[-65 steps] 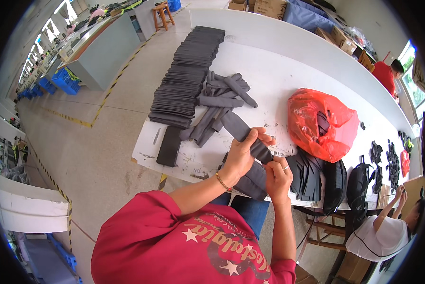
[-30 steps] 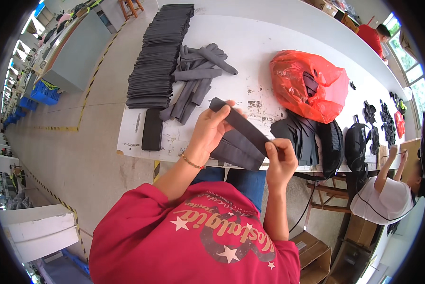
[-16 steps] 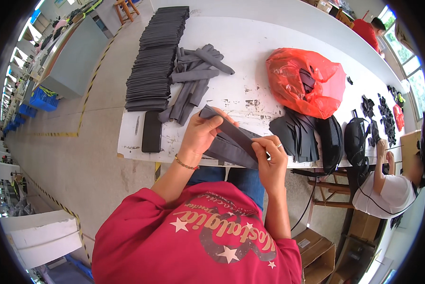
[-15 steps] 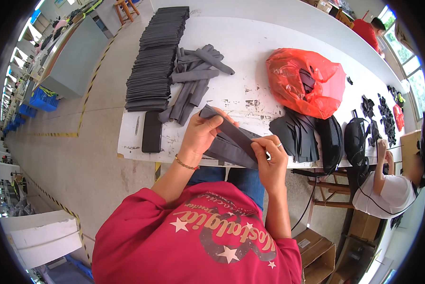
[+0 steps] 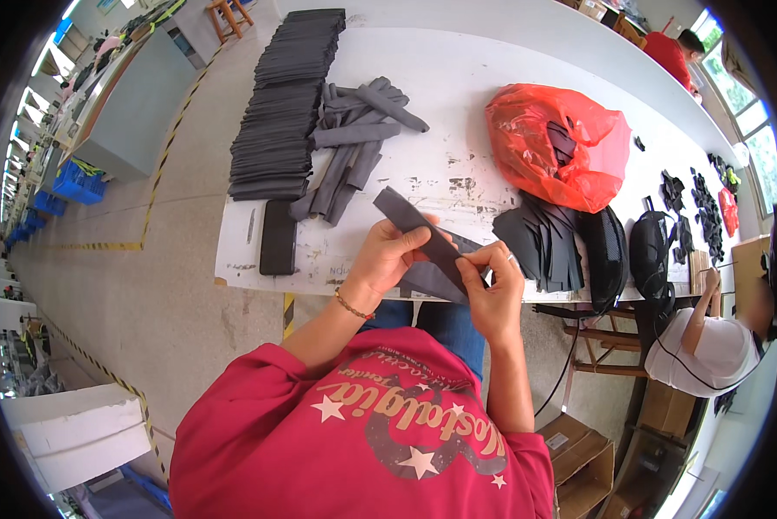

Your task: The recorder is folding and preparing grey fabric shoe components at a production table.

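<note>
Head camera: the person is holding one dark grey fabric strip [image 5: 441, 251] aslant above the near edge of the white table [image 5: 440, 78]. The left hand [image 5: 392, 254] is gripping it partway along, thumb on top, while the right hand [image 5: 495, 291] is pinching near its lower end, fingers curled in. Beneath, more grey strips [image 5: 430, 279] are lying by the table edge. And progress? It's looking like mid-batch: a long, tight row of flat dark pieces [image 5: 286, 104] is lining the left side, and a loose heap of strips [image 5: 356, 136] is sprawling beside it. Whether that heap is waiting or finished, the view isn't telling; the strip in hand is seemingly awaiting completion.
</note>
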Motion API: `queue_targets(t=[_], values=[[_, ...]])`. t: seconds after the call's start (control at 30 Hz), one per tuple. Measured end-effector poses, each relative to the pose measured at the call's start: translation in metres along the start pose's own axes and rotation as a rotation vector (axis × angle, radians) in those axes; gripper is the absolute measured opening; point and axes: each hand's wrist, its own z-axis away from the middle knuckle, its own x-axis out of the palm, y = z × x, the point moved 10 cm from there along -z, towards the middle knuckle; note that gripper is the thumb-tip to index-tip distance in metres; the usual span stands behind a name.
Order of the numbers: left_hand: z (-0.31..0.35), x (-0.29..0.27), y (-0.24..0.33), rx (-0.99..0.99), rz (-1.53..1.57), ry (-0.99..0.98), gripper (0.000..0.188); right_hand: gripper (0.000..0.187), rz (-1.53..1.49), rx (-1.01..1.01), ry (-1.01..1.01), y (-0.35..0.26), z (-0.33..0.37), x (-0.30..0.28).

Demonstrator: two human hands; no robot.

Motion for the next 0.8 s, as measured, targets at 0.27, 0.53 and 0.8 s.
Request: queue_targets(t=[0.27, 0.53, 0.8], values=[[0.031, -0.046, 0.033, 0.082, -0.534, 0.337, 0.017, 0.01, -0.041, 0.268, -0.14, 0.06, 0.018, 0.011], [0.047, -0.092, 0.034, 0.224, -0.892, 0.47, 0.015, 0.01, 0.257, 0.087, -0.113, 0.074, 0.024, 0.026], [-0.045, -0.166, 0.132, 0.502, -1.324, 0.703, 0.022, 0.009, 0.542, -0.231, 0.064, 0.041, 0.021, 0.009]])
